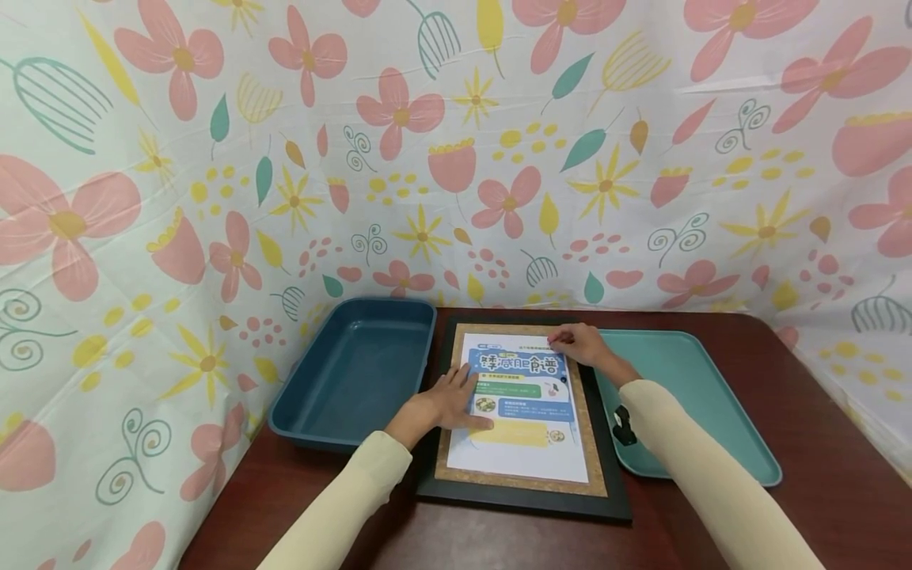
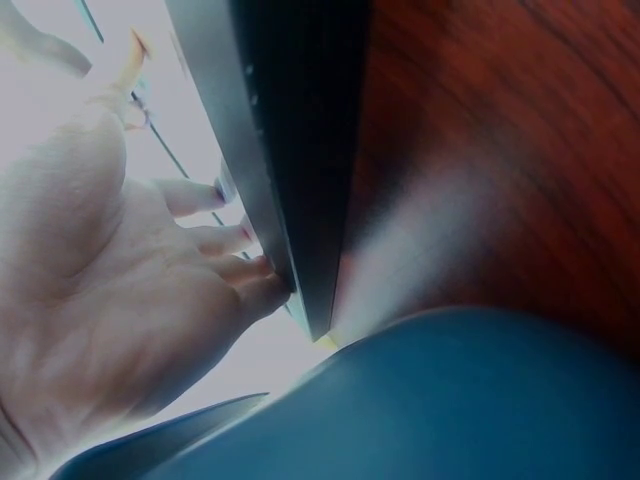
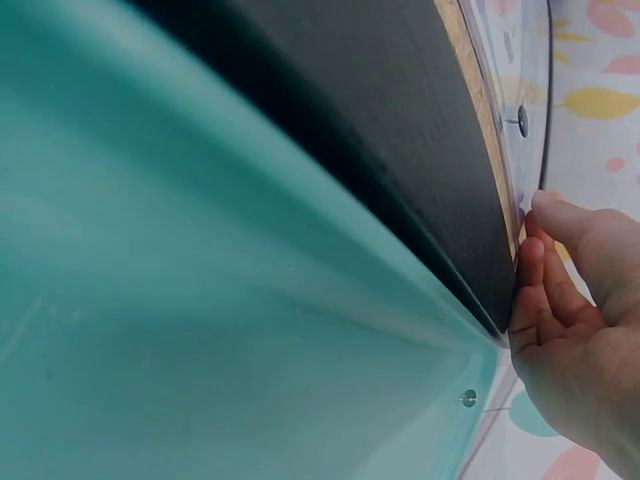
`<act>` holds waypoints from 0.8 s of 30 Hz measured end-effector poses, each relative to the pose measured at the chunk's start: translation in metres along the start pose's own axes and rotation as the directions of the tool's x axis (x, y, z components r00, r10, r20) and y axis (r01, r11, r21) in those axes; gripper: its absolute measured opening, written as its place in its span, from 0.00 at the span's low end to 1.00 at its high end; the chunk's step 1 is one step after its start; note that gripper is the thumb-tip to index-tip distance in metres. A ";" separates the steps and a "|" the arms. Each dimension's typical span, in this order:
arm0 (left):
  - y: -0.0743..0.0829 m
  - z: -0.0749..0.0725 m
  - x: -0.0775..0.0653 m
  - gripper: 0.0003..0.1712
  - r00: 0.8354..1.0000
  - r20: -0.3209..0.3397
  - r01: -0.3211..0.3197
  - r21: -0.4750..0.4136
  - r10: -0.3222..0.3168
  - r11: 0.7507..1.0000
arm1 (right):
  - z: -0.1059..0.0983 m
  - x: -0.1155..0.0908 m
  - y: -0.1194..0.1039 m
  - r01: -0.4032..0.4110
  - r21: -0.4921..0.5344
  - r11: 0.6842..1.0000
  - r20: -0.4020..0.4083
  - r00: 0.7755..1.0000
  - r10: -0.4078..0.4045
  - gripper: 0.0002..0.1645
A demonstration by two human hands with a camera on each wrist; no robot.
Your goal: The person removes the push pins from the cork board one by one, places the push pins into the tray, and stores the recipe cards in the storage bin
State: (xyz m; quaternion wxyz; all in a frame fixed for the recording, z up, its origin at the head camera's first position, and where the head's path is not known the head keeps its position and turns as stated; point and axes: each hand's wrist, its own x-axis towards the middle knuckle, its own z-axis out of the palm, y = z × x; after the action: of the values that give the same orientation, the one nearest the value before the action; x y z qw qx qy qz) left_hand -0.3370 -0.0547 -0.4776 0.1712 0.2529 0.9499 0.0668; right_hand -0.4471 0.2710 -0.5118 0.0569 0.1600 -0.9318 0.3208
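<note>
A printed paper sheet (image 1: 516,463) lies on a cork board (image 1: 527,484) with a black frame (image 1: 456,495). My left hand (image 1: 445,400) rests on the sheet's left side with fingers spread, holding it flat. At the sheet's upper right corner my right hand (image 1: 580,344) pinches what looks like a pushpin, mostly hidden by the thumb and fingertips. In the right wrist view the hand (image 3: 590,320) is at the board's edge, thumb against forefinger. A dark-headed pin (image 3: 522,121) stands in the sheet's right side, below that hand in the head view.
Left of the board stands a deep blue tray (image 1: 342,439). A flat teal tray (image 1: 701,404) lies to the right, close beside the frame, with a small pin (image 3: 469,398) in it. The brown table (image 1: 527,546) meets a flowered cloth (image 1: 399,198) behind and at the left.
</note>
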 end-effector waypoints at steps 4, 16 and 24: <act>0.001 -0.001 -0.001 0.61 1.000 0.001 0.002 0.001 -0.002 1.000 | -0.001 0.000 0.002 0.001 0.007 1.000 0.009 1.000 -0.001 0.08; 0.001 -0.001 -0.001 0.62 1.000 0.003 0.003 -0.001 -0.003 1.000 | -0.015 -0.004 0.001 0.014 0.005 1.000 0.009 1.000 -0.014 0.09; 0.001 0.000 0.000 0.61 1.000 0.002 0.007 0.014 -0.008 1.000 | -0.028 -0.013 0.006 0.026 -0.030 0.999 -0.022 0.999 -0.026 0.09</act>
State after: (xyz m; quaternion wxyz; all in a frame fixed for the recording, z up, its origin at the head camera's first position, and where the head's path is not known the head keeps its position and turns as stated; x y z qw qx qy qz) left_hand -0.3363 -0.0539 -0.4776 0.1706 0.2506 0.9511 0.0593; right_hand -0.4369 0.2959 -0.4961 0.0738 0.1677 -0.9335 0.3081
